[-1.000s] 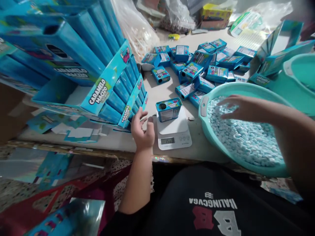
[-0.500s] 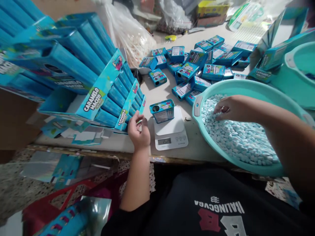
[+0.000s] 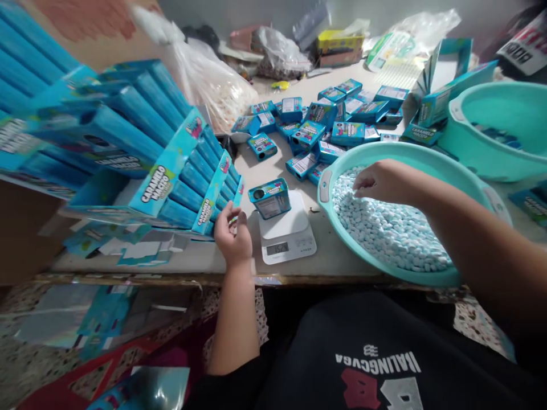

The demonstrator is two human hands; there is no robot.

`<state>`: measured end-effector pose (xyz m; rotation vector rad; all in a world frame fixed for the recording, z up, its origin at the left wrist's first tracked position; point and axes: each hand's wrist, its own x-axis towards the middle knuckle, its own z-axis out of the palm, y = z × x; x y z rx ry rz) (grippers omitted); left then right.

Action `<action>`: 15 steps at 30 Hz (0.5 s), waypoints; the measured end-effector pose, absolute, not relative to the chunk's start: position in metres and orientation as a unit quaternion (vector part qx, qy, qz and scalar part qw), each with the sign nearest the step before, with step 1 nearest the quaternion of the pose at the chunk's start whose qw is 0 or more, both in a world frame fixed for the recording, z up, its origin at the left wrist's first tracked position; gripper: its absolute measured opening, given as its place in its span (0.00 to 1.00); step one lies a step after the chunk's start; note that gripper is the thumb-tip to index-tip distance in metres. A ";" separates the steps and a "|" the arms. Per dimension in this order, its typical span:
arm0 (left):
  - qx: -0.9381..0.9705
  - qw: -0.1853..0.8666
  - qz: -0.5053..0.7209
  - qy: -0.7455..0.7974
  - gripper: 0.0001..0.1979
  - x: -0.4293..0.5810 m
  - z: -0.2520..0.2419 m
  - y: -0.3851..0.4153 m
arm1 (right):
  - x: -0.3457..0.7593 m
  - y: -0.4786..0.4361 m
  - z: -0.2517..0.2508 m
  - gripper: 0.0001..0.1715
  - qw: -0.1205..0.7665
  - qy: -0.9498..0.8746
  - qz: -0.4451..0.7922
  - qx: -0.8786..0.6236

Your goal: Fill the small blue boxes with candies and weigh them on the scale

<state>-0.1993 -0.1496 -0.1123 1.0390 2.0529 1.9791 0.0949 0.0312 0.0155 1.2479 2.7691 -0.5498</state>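
A small blue candy box (image 3: 270, 197) with a round hole in its top stands on a white digital scale (image 3: 285, 233). My left hand (image 3: 233, 239) rests on the table just left of the scale, fingers loosely curled and holding nothing. My right hand (image 3: 378, 182) reaches into a teal basin (image 3: 410, 151) full of pale blue candies (image 3: 384, 228), with fingertips pinched together over the heap. Whether a candy is in the pinch is hidden.
Stacked blue "Caramelo Macizo" display cartons (image 3: 171, 171) lean at the left. A pile of small blue boxes (image 3: 325, 122) lies behind the scale. A second teal basin (image 3: 496, 128) sits at the far right, plastic bags (image 3: 213, 80) at the back. The table edge (image 3: 171, 278) runs in front.
My right hand closed from spread fingers into a pinch on the candies. My left hand curled its fingers slightly beside the scale. The view shifted.
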 end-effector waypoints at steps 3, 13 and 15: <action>0.332 0.066 0.652 0.678 0.26 -0.200 -0.111 -0.150 | 0.095 0.031 0.021 0.13 -0.013 0.898 -0.150 0.414; 0.324 0.084 0.633 0.698 0.24 -0.200 -0.106 -0.155 | -0.022 0.003 0.077 0.10 -0.093 0.963 -0.133 0.216; 0.328 0.092 0.630 0.698 0.25 -0.200 -0.105 -0.155 | -0.053 -0.006 0.079 0.12 -0.040 0.983 -0.106 0.145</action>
